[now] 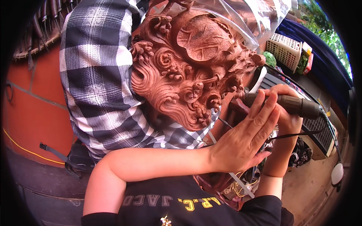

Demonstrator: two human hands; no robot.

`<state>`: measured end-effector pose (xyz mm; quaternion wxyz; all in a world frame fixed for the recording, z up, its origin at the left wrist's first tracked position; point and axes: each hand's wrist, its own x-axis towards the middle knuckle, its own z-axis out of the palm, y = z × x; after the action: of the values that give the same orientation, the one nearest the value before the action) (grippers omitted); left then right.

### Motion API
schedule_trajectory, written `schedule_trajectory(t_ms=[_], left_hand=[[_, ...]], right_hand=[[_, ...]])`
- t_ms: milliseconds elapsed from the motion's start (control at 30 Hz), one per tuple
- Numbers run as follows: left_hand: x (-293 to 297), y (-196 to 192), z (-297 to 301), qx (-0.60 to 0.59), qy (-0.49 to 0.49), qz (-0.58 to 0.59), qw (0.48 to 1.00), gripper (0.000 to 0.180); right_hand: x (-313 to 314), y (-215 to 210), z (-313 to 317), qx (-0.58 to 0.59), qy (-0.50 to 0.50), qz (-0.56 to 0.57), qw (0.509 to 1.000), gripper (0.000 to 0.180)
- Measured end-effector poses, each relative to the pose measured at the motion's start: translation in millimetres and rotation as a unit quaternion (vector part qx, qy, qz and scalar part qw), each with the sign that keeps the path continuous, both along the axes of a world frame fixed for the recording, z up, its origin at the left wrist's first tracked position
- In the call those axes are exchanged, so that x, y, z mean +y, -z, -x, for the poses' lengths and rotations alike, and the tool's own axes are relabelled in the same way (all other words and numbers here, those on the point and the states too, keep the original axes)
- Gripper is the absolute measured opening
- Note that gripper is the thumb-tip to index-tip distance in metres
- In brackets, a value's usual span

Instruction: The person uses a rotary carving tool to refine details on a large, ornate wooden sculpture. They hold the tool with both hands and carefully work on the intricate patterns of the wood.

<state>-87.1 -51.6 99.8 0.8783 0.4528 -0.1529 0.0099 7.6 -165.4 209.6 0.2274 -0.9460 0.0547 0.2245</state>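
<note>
Looks like detail work: the right hand (289, 121) is wrapped around a dark handheld tool (307, 108), while the left hand (243, 137) has its fingers straight, seemingly braced against it. The wood carving (188, 81) sits right of the plaid cloth (100, 75); next pass probably wants steady, light pressure.

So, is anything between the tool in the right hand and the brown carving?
Nothing visible: the dark tool in the right hand points toward the carving; the left hand overlaps the tool behind its front end.
</note>
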Motion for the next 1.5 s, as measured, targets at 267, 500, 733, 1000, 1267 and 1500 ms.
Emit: schedule_trajectory(t_ms=[267, 500, 733, 1000, 1267, 1500], left_hand=[[-3, 4, 3, 0.008, -0.027, 0.036, 0.999, 0.112], [-6, 12, -6, 0.026, -0.092, 0.047, 0.994, 0.112], [-1, 6, 10, 0.037, -0.08, 0.084, 0.993, 0.116], [0, 7, 11, 0.064, -0.08, 0.112, 0.988, 0.113], [5, 13, 8, 0.064, -0.092, 0.088, 0.99, 0.112], [5, 8, 8, 0.055, -0.082, 0.108, 0.989, 0.11]], right_hand=[[14, -2, -9, 0.017, -0.038, 0.081, 0.996, 0.02], [36, 6, -22, 0.024, -0.033, 0.074, 0.996, 0.023], [53, -3, -26, 0.094, -0.086, 0.133, 0.983, 0.017], [67, 4, -31, 0.104, -0.126, 0.179, 0.97, 0.017], [79, 12, -40, 0.105, -0.22, 0.225, 0.943, 0.017], [67, -2, -39, 0.136, -0.111, 0.186, 0.967, 0.019]])
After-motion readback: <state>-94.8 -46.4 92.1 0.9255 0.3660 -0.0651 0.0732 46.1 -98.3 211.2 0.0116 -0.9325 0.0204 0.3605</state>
